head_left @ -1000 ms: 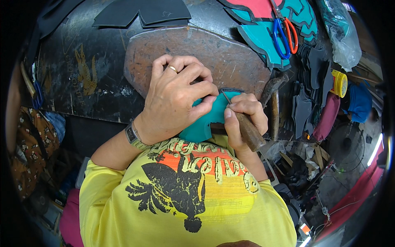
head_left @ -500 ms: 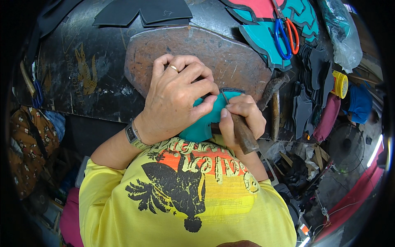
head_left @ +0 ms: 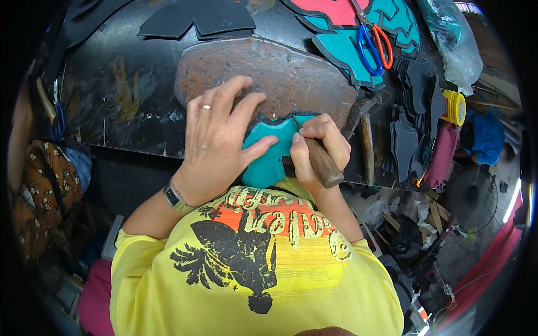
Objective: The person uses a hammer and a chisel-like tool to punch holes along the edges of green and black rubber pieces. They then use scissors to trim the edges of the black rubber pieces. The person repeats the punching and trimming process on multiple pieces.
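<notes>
A teal cut piece (head_left: 268, 162) with a dark border along its far edge lies at the near side of the worn brown board (head_left: 269, 73). My left hand (head_left: 216, 140), wearing a ring and a wristwatch, is spread with its thumb resting over the teal piece and its fingers reaching onto the board. In my right hand (head_left: 328, 140) is a wooden-handled awl (head_left: 325, 165). Its thin metal shaft points away from me, with the tip at the piece's dark far edge.
Blue-and-red-handled scissors (head_left: 372, 47) lie on bordered teal pieces (head_left: 342, 53) at the far right. A hammer (head_left: 367, 140) and stacked black cut pieces (head_left: 406, 134) are right of the board. Black sheets (head_left: 196, 22) sit beyond it; a yellow tub (head_left: 453, 107) stands farther right.
My left hand's fingers have gone from curled near the awl tip to spread, and the hand has drawn left, uncovering more of the teal piece. The right hand keeps its grip on the awl.
</notes>
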`<state>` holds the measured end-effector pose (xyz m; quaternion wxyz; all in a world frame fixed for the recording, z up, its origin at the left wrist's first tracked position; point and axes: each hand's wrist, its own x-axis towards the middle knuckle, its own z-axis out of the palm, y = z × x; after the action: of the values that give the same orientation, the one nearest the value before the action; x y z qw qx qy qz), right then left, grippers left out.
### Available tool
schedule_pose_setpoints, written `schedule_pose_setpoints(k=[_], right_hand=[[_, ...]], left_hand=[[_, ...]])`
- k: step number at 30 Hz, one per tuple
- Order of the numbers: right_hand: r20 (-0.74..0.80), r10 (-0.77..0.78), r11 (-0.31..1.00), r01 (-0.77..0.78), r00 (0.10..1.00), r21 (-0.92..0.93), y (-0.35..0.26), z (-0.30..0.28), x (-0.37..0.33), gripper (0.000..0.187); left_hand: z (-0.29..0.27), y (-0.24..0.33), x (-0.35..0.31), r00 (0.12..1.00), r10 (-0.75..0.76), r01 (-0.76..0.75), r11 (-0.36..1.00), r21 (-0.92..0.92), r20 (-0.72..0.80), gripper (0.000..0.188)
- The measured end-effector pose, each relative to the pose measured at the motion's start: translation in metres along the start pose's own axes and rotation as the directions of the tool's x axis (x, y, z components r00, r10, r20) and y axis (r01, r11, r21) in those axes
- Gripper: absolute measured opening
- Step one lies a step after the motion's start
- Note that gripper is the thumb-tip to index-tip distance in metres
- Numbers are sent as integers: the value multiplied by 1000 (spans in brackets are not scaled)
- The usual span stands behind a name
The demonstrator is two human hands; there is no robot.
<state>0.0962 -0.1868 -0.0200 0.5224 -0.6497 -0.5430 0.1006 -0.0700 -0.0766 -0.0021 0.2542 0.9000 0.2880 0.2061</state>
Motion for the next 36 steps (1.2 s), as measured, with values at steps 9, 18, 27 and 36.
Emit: schedule_pose_setpoints(k=[9,18,27,36], right_hand=[[-26,-17,1000,18,1000,26,3,2,-2,15],[-26,1,1000,-2,1000,-7,1,2,-5,15],[-34,-4,1000,3,999,-26,0,2,-8,15],[1,66,998,-66,998,-5,-2,-2,-6,14]], left_hand=[[-19,6,-27,997,-69,69,997,34,17,46],[-11,11,-22,996,-85,85,994,-67,4,39],[-3,-5,-4,1000,-12,13,997,-79,16,18],[-7,-10,16,999,23,-15,982,-189,38,12]])
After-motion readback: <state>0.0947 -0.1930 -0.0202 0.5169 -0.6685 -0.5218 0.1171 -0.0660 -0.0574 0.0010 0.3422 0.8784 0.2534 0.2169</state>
